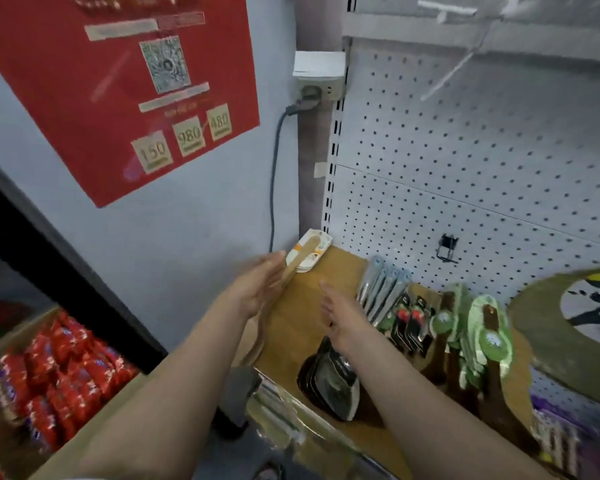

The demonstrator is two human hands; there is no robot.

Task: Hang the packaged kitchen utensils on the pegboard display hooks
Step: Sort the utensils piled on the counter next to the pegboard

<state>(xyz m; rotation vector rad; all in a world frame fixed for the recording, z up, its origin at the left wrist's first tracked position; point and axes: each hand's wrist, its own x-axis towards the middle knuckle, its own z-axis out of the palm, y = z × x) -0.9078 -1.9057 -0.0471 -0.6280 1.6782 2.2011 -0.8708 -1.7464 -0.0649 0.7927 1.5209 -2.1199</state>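
Note:
My left hand [257, 289] holds a packaged wooden utensil [305, 254] by its long handle; the white and orange card end points up toward the white pegboard [465, 168]. My right hand [343, 313] hovers over the wooden shelf [298, 317] with straight fingers and holds nothing. Bare metal display hooks [447, 74] stick out of the pegboard high up, and a small black hook [447, 249] sits lower down. Packaged utensils lie on the shelf: silver-handled ones [381, 289], green-carded ones [478, 323] and dark spatulas [333, 379].
A red poster [118, 81] hangs on the left wall beside a socket with a grey cable [274, 168]. A cardboard box of red snack packets [56, 372] stands at lower left. A round board [568, 327] leans at the right.

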